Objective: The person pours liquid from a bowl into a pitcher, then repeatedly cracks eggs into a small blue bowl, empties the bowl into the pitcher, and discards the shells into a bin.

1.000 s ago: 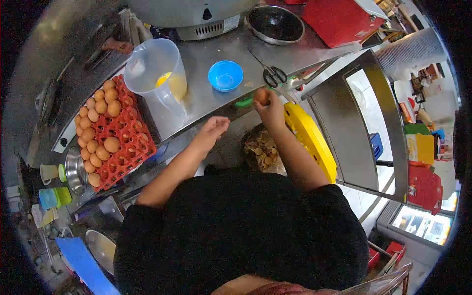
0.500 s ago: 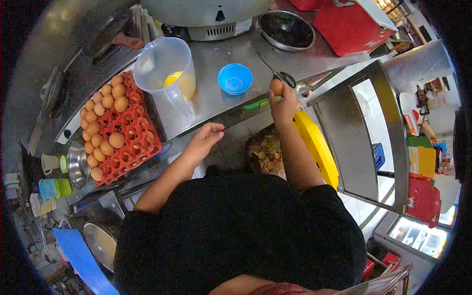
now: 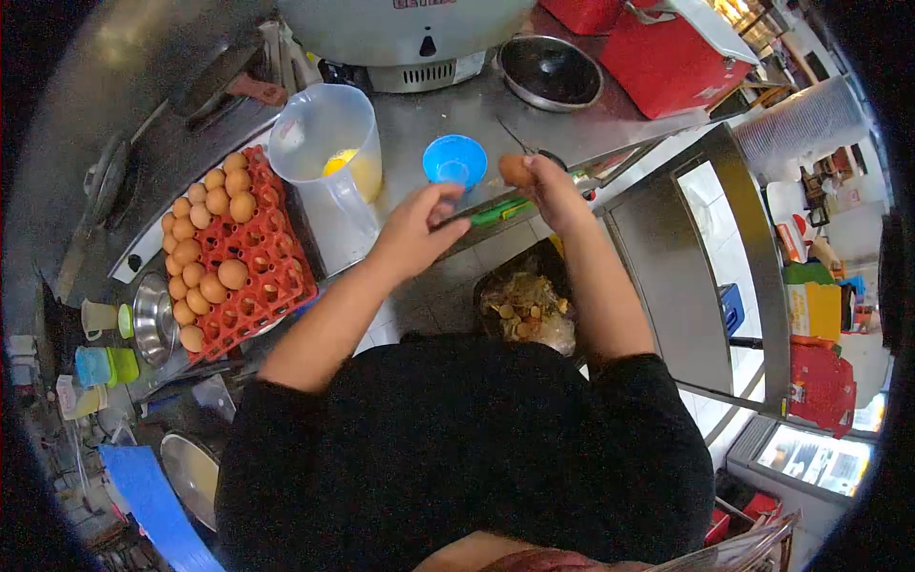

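My right hand [image 3: 558, 194] grips a brown egg [image 3: 516, 170] over the counter's front edge, to the right of a small blue bowl [image 3: 456, 153]. In front of that bowl is my left hand [image 3: 416, 227], its fingers curved and thumb apart, with nothing visible between them. A clear plastic jug [image 3: 329, 129] stands to the left of the bowl with yolk and egg white inside. Farther left, several brown eggs [image 3: 212, 283] sit in a red egg tray [image 3: 276, 253], partly filled.
Below the counter edge is a bin [image 3: 524, 319] with eggshells and waste. A pair of scissors [image 3: 551, 160] lies behind my right hand. A dark round pan [image 3: 550, 71], a red cooler box [image 3: 667, 62] and a large rice-cooker-like appliance [image 3: 410, 33] stand at the back. A steel bowl [image 3: 152, 319] sits left.
My left hand has moved up and right toward the blue bowl. My right hand has brought the egg slightly left, closer to the bowl. The yellow lid-like panel beside the bin has gone from sight.
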### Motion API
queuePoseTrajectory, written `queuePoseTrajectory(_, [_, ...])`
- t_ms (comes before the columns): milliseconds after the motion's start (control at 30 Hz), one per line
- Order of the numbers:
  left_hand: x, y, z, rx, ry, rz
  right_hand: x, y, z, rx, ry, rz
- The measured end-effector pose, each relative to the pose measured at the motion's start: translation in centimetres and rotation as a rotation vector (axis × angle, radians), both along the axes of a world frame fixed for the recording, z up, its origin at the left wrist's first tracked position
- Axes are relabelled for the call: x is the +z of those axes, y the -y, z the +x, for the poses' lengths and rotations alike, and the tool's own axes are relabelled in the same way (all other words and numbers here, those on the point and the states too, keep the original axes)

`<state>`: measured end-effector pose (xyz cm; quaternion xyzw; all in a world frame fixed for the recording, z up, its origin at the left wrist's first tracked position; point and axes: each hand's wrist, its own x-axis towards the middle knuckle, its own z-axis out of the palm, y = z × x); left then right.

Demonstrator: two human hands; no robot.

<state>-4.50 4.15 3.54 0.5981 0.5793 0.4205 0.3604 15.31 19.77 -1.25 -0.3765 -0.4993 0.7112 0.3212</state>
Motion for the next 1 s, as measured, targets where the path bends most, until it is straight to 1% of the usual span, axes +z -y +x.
queuePoseTrajectory(33, [0.4, -1.4, 0.3, 0.026, 0.000, 0.078, 1.5, 0.1, -0.6, 0.044, -0.052, -0.033])
queuePoseTrajectory(67, [0.8, -2.6, 0.5, 0.053, 0.000, 0.156, 3.2, 0.4, -1.0, 0.068, -0.051, -0.051])
queuePoseTrajectory(133, [2.6, -4.4, 1.0, 0.061, 0.034, 0.096, 7.1, 1.4, -2.2, 0.118, -0.047, -0.086])
queuePoseTrajectory(200, [3.1, -6.0, 0.8, 0.064, 0.056, 0.081, 7.5, 0.9, -3.1, 0.162, 0.014, -0.087])
queuePoseTrajectory(233, [2.5, -7.0, 0.5, 0.064, 0.059, 0.095, 7.7, 0.5, -3.6, 0.185, 0.043, -0.088])
queuePoseTrajectory(333, [0.5, -8.8, -0.6, 0.091, 0.079, 0.119, 7.2, -0.3, -5.0, 0.152, 0.216, -0.051])
queuePoseTrajectory(367, [-0.2, -9.0, -1.0, 0.103, 0.087, 0.121, 7.4, -0.2, -5.2, 0.183, 0.246, -0.021])
queuePoseTrajectory(433, [-0.7, -9.0, -1.6, 0.112, 0.110, 0.043, 8.3, 0.2, -5.6, 0.243, 0.306, 0.036])
queuePoseTrajectory(467, [-0.9, -9.0, -1.9, 0.115, 0.121, 0.003, 7.5, -0.1, -5.7, 0.263, 0.287, 0.139])
queuePoseTrajectory(533, [-4.3, -10.3, -2.9, 0.205, 0.203, -0.016, 4.5, -1.4, -5.9, 0.302, 0.249, 0.344])
queuePoseTrajectory(567, [-5.5, -10.8, -3.3, 0.252, 0.244, -0.026, 3.5, -1.8, -6.1, 0.319, 0.220, 0.353])
queuePoseTrajectory(633, [-5.3, -10.7, -3.3, 0.248, 0.290, -0.067, 2.2, -2.3, -6.3, 0.351, 0.161, 0.368])
queuePoseTrajectory(667, [-5.3, -10.7, -3.3, 0.245, 0.314, -0.088, 1.7, -2.8, -6.3, 0.364, 0.222, 0.405])
queuePoseTrajectory(733, [-6.5, -11.5, -3.7, 0.247, 0.232, -0.082, 1.3, -3.5, -6.4, 0.389, 0.344, 0.481])
queuePoseTrajectory(767, [-7.1, -11.8, -4.0, 0.248, 0.191, -0.079, 1.0, -3.8, -6.7, 0.404, 0.314, 0.431])
queuePoseTrajectory(833, [-6.5, -11.6, -3.9, 0.241, 0.096, -0.082, 0.1, -4.1, -7.1, 0.434, 0.254, 0.330])
queuePoseTrajectory(967, [-6.2, -11.4, -4.1, 0.251, -0.023, -0.084, -0.3, -4.2, -7.3, 0.414, 0.316, 0.429])
queuePoseTrajectory(1000, [-6.4, -11.6, -4.2, 0.249, 0.010, -0.109, 0.5, -3.6, -7.3, 0.416, 0.329, 0.430])
